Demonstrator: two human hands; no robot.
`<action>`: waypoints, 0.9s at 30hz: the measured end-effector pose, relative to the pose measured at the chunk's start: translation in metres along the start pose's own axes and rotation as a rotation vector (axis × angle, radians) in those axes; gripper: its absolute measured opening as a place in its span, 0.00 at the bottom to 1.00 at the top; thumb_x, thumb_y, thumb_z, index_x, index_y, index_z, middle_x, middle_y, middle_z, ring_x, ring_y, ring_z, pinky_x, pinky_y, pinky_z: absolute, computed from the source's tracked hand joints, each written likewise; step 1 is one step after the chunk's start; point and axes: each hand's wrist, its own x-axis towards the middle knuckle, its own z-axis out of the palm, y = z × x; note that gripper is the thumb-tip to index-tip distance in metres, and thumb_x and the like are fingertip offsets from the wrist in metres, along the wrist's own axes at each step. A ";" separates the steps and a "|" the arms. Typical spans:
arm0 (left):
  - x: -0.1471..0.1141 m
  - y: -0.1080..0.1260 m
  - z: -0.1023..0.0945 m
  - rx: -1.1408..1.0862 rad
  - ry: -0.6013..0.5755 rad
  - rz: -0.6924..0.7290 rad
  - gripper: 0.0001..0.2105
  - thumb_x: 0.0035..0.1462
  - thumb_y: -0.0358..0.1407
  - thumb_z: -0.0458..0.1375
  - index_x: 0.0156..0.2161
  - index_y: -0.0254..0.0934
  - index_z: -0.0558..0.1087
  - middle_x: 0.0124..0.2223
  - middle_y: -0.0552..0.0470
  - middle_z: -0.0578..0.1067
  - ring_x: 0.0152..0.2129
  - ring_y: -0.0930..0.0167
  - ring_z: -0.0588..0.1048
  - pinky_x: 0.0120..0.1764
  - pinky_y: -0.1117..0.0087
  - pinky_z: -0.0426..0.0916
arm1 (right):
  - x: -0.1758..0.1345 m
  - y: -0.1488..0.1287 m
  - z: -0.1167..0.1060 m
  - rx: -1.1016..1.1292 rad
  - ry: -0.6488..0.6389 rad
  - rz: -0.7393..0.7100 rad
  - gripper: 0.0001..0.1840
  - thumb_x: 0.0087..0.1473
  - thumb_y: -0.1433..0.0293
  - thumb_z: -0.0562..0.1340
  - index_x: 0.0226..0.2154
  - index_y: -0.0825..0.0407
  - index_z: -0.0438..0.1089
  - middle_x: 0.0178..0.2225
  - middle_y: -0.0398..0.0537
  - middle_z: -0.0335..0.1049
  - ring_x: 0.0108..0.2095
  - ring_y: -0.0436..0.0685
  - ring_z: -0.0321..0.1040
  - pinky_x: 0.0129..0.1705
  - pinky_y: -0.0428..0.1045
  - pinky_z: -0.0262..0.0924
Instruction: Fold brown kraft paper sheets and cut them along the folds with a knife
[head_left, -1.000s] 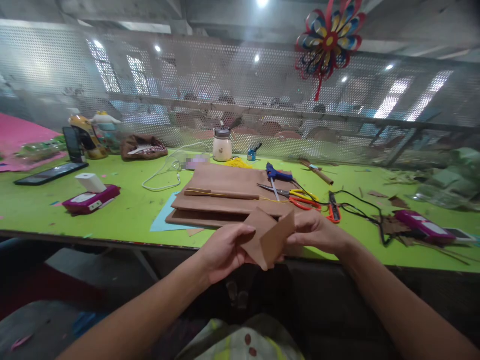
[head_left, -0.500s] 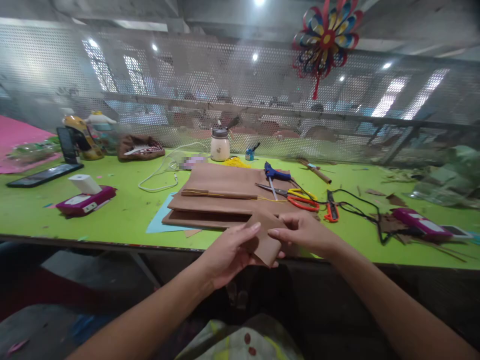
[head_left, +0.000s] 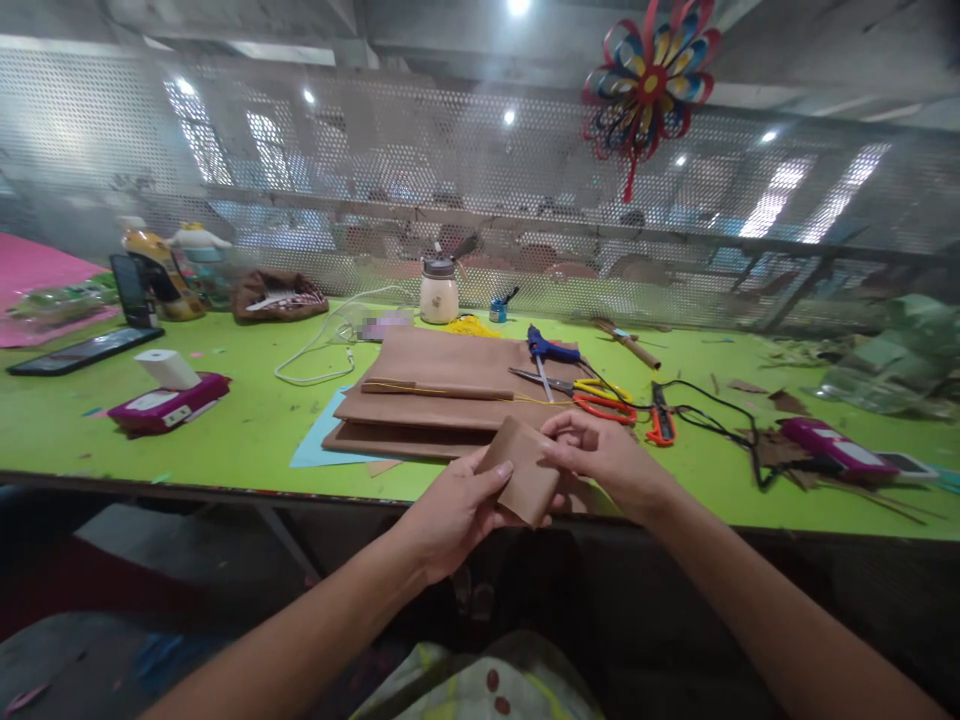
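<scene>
A small folded piece of brown paper [head_left: 527, 478] is held tilted in front of the table's near edge. My left hand [head_left: 474, 500] grips its left side, thumb on top and fingers beneath. At its upper right edge my right hand [head_left: 600, 455] pinches it between thumb and fingers. Just beyond lie stacked, folded brown paper sheets [head_left: 450, 350], with a narrow brown strip and a yellow string [head_left: 405, 386] on them. A blue glue gun [head_left: 553, 348] and scissors with yellow and red handles [head_left: 604, 400] rest on the stack's right side.
On the green table [head_left: 247, 430] stand a white jar [head_left: 439, 292] and a small blue pot [head_left: 498, 309]. An orange-handled cutter [head_left: 661, 420] lies right, near a black cord and a purple power strip [head_left: 836, 447]. Another purple power strip [head_left: 169, 403] and a phone [head_left: 86, 350] sit left.
My right thumb has slid up the folded paper to its upper right edge, so more of the paper's face shows. My left hand keeps its grip. The view has shifted slightly.
</scene>
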 end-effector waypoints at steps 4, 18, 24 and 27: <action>0.000 -0.002 -0.002 -0.032 -0.001 0.013 0.17 0.57 0.32 0.58 0.52 0.32 0.68 0.45 0.38 0.76 0.37 0.62 0.77 0.41 0.63 0.72 | -0.004 0.001 0.001 0.017 0.004 -0.029 0.24 0.45 0.50 0.66 0.28 0.55 0.67 0.20 0.39 0.64 0.20 0.46 0.60 0.24 0.44 0.58; -0.002 0.010 -0.004 0.106 0.112 0.146 0.20 0.59 0.44 0.56 0.51 0.31 0.69 0.41 0.40 0.77 0.37 0.63 0.76 0.41 0.61 0.72 | -0.005 0.016 -0.013 0.009 0.035 -0.088 0.21 0.46 0.53 0.67 0.22 0.55 0.67 0.19 0.39 0.62 0.21 0.45 0.56 0.26 0.44 0.54; -0.009 0.040 -0.025 0.914 0.296 0.591 0.19 0.54 0.37 0.61 0.51 0.37 0.68 0.48 0.44 0.74 0.45 0.64 0.73 0.51 0.62 0.65 | -0.009 0.014 -0.042 -0.246 0.247 -0.179 0.22 0.46 0.50 0.65 0.24 0.54 0.69 0.21 0.44 0.67 0.24 0.50 0.62 0.29 0.47 0.59; -0.004 0.054 -0.035 1.425 0.244 0.724 0.15 0.57 0.36 0.56 0.50 0.36 0.70 0.53 0.42 0.70 0.49 0.62 0.69 0.55 0.59 0.60 | -0.011 0.012 -0.049 -0.323 0.259 -0.193 0.23 0.46 0.49 0.64 0.22 0.53 0.69 0.20 0.44 0.67 0.23 0.51 0.63 0.28 0.47 0.61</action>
